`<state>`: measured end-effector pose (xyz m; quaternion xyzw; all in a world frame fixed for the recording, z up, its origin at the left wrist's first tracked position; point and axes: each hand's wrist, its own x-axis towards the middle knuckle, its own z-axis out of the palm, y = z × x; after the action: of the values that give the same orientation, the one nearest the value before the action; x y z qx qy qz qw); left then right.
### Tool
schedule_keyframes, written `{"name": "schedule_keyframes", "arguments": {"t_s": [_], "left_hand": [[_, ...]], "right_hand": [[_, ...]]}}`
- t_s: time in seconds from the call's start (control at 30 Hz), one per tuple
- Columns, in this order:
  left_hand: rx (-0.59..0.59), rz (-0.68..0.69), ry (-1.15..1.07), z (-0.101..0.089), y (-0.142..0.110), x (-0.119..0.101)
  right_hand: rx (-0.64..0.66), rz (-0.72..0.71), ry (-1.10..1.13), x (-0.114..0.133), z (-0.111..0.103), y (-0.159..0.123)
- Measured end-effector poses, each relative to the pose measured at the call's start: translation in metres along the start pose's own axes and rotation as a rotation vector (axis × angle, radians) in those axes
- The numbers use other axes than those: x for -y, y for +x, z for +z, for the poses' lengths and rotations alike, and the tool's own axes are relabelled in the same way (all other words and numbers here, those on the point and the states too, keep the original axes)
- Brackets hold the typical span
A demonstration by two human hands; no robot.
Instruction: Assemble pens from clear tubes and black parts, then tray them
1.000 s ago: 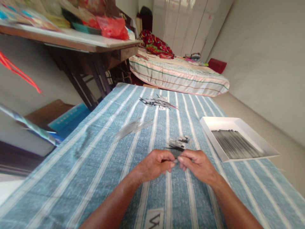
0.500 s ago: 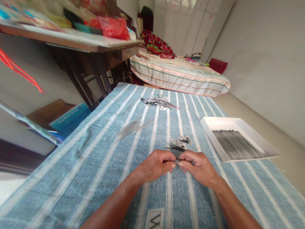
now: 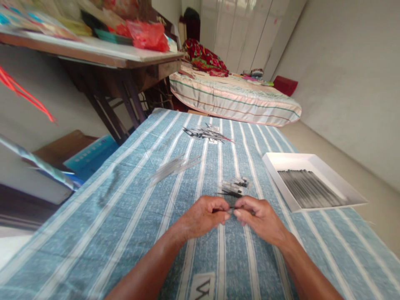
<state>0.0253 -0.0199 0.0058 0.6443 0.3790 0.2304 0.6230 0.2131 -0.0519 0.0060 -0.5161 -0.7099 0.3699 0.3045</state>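
Observation:
Above the striped cloth, my left hand (image 3: 208, 211) and my right hand (image 3: 258, 214) meet fingertip to fingertip. Both are closed in a pinch on a slim dark pen part (image 3: 231, 209), mostly hidden by the fingers. Just beyond them lies a small pile of clear and black pen pieces (image 3: 235, 186). Farther off is a heap of thin black and clear pieces (image 3: 206, 133), one with a reddish end. Left of centre, several clear slender tubes (image 3: 170, 168) lie side by side, blurred. A white box (image 3: 289, 200) at the right holds a row of dark pen-like sticks (image 3: 308, 187).
The blue striped cloth (image 3: 131, 233) covers the table under my hands. At the left stands a higher table (image 3: 125, 58) with a red plastic bag (image 3: 148, 36) on it. A bed (image 3: 237, 98) is beyond the far edge, and a wall (image 3: 350, 83) rises at the right.
My hands stay pinched together in nearly the same spot. The whole view has shifted very slightly; the piles and the box lie as before.

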Motion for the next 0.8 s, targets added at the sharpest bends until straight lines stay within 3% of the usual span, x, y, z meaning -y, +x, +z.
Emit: {"name": "schedule_keyframes", "arguments": {"t_s": [0.13, 0.3, 0.47, 0.63, 0.8], "left_hand": [[-0.036, 0.056, 0.059, 0.002, 0.002, 0.004], [-0.12, 0.207, 0.311, 0.004, 0.003, 0.004], [-0.088, 0.292, 0.501, 0.002, 0.0, -0.003], [-0.055, 0.317, 0.544, -0.002, -0.001, -0.003], [-0.111, 0.317, 0.558, -0.002, 0.0, -0.001]], "right_hand": [[-0.001, 0.025, 0.087, 0.001, 0.003, 0.0], [-0.046, 0.144, 0.23, -0.002, 0.01, 0.003], [-0.089, 0.15, 0.324, -0.004, 0.01, 0.006], [-0.091, 0.137, 0.302, -0.003, 0.008, 0.005], [-0.104, 0.182, 0.329, -0.004, 0.011, 0.009]]}}
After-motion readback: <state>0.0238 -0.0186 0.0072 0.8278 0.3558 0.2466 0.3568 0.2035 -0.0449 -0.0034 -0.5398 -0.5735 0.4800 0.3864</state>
